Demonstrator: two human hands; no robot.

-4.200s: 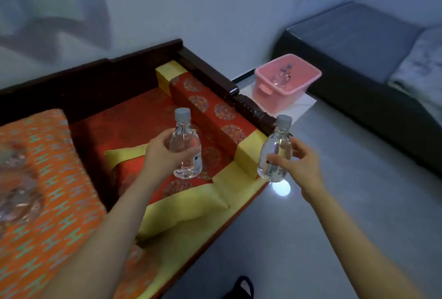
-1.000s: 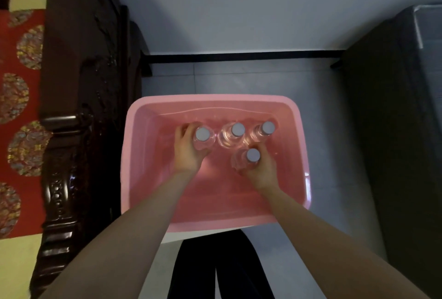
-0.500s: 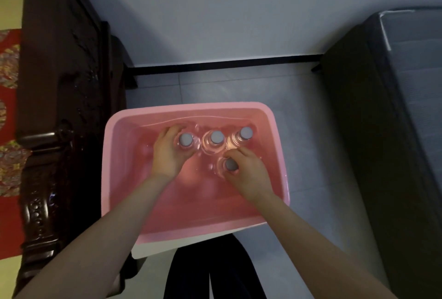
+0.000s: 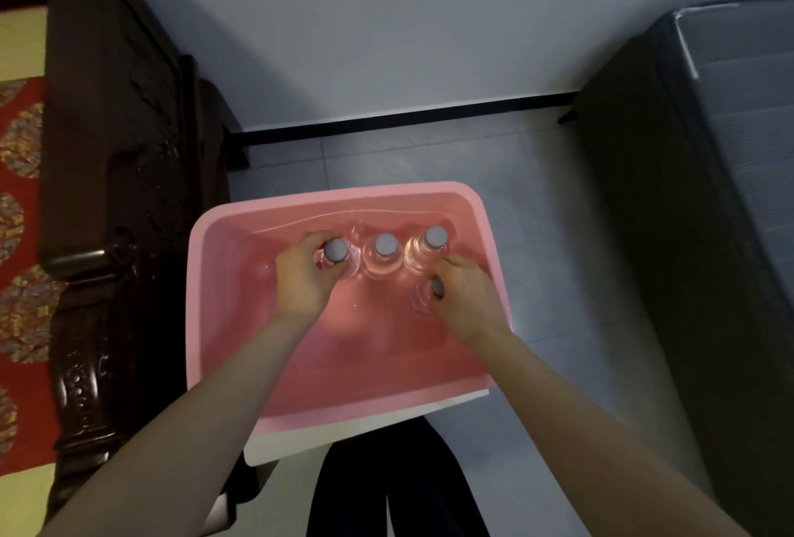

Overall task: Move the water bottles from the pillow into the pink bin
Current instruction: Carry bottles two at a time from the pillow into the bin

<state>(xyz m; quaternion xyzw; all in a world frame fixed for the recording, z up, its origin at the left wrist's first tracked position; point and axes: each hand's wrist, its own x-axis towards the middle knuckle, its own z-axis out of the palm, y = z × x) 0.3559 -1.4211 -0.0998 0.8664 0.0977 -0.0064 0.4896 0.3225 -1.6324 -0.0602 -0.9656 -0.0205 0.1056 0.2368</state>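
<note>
The pink bin (image 4: 223,321) sits below me on a white stand. Several clear water bottles with grey caps stand upright inside it along the far wall. My left hand (image 4: 300,283) grips the leftmost bottle (image 4: 336,250) by its shoulder. My right hand (image 4: 466,291) curls round the front right bottle (image 4: 429,291), covering most of its cap. Two more bottles stand free: a middle bottle (image 4: 386,245) and a right bottle (image 4: 435,237). The pillow is out of view.
A dark carved wooden bench arm (image 4: 99,235) with red and yellow cushions (image 4: 19,235) runs along the left, close to the bin. A dark sofa (image 4: 696,192) stands at the right. Grey tiled floor (image 4: 408,158) and the wall lie beyond the bin.
I carried two bottles from the bench over to the bin and set them down inside. Over the last second both hands stay on their bottles; only the view shifted.
</note>
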